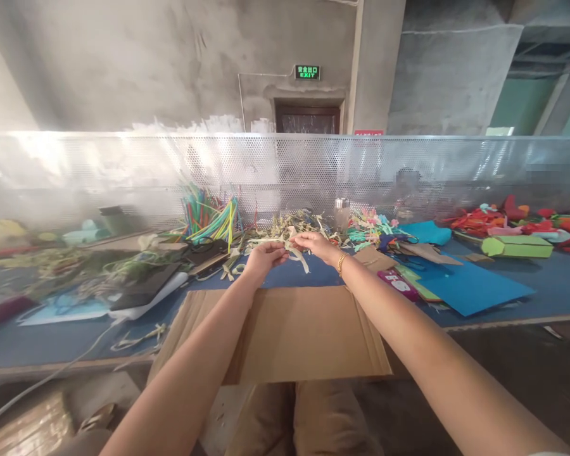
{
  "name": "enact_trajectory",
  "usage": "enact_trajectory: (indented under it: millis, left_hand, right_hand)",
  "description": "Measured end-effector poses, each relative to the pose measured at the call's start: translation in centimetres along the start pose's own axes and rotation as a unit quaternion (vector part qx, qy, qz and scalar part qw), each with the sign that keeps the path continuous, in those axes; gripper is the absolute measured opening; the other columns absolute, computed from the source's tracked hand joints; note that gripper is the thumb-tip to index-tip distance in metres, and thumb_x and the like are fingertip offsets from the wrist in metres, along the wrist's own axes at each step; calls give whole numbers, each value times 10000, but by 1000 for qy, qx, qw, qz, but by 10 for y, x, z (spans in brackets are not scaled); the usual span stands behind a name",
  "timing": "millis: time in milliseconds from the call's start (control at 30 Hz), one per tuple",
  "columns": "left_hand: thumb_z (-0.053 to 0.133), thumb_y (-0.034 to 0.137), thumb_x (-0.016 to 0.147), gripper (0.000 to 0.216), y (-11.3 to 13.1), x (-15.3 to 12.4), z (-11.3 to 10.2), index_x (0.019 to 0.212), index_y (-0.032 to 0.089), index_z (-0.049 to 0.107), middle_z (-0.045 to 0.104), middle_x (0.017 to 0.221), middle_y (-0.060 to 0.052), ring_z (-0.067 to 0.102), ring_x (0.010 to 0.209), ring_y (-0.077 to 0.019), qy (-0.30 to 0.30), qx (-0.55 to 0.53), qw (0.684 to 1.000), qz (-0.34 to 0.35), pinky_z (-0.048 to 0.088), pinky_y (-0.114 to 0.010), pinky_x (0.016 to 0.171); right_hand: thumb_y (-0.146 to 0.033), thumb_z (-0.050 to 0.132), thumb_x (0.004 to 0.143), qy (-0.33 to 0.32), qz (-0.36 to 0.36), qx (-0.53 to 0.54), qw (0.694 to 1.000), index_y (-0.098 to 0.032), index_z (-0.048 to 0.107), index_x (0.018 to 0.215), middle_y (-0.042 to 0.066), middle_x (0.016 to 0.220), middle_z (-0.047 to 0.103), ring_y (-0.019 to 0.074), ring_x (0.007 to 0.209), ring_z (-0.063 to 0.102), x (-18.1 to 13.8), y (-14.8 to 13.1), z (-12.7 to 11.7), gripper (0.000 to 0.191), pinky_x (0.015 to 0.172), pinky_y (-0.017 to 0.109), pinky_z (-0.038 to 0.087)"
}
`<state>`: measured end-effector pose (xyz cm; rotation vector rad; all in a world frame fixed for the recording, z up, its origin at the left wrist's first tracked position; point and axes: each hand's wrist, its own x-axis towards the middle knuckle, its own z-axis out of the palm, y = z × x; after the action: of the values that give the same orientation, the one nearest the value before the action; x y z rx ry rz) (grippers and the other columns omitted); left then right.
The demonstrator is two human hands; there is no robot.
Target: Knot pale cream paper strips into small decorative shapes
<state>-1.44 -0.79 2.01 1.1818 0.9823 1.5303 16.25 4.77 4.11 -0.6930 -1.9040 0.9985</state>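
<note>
Both arms reach forward over a brown cardboard sheet (294, 332) lying on the blue table (527, 282). My left hand (265, 258) is curled shut around pale straw-coloured strips (298, 252). My right hand (319, 244), with a gold bracelet at the wrist, pinches the same strips from the right. The two hands almost touch. Behind them lies a loose heap of the same pale strips (289, 227).
A bundle of coloured straws (209, 215) stands behind left. A black and white device (145, 292) with a cable lies left. Blue paper (465, 286), a green box (517, 246) and red craft pieces (503, 220) lie right. A perforated metal screen (408, 171) runs along the back.
</note>
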Motion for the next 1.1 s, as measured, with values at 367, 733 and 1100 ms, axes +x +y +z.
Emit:
enact_trajectory:
  millis: [367,733,1100]
  left_hand:
    - [829,208,562,300,11,23,5,795,134,656,683,656,-25,652,601,-139,-3,45,999,-18,543,-267,628]
    - [775,339,602,266,9,10,1,749,152,658,656,617,-2,623,558,-143,64,59,996,18,538,-274,589]
    - [789,342,643,308,12,2,0,826,170,611,624,710,8,606,682,-118,-30,-4,996,-79,466,-190,559]
  right_hand:
    - [-355,571,878,123,-127,-314,933,-188,612,634,7,667,631,139,689,558,-3,6,14,298,663,265,357]
    - [-336,472,949,93,-160,-377,908,-174,550,614,-6,662,600,119,719,533,-11,-6,31,381,749,288,301]
    - [-315,551,906,75,-137,-341,927,-200,625,664,-2,707,649,136,746,548,-14,1,27,279,781,305,338]
